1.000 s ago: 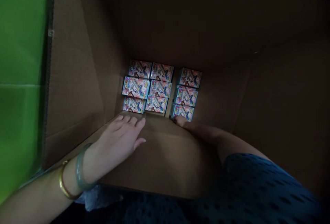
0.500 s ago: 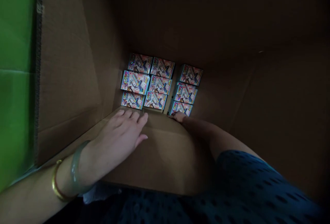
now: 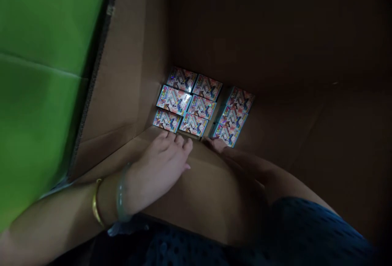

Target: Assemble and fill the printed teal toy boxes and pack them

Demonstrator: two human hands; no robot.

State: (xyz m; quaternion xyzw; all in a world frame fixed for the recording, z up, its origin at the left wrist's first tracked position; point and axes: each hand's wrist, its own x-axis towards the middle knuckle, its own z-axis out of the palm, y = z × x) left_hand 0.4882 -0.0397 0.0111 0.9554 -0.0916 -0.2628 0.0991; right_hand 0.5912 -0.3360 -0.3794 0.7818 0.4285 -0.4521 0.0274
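Deep inside a large cardboard carton (image 3: 122, 78) lie several small colourful boxes (image 3: 196, 105) in three rows on the bottom. My left hand (image 3: 162, 164), with a pale bangle and a gold bracelet on the wrist, lies flat and open on the carton's near wall, fingertips close to the nearest left boxes. My right hand (image 3: 219, 145) reaches down into the carton in shadow, its fingertips at the nearest box of the right row (image 3: 226, 133). Whether it grips that box I cannot make out.
A bright green surface (image 3: 39, 74) lies outside the carton on the left. The carton's right and far walls are dark. My dark blue dotted sleeve (image 3: 306, 233) fills the lower right. A bit of clear plastic shows below my left wrist.
The view has swung and tilted, so the green surface now takes more of the left. My left hand has slid a little farther in toward the boxes. My right hand stays at the right row.
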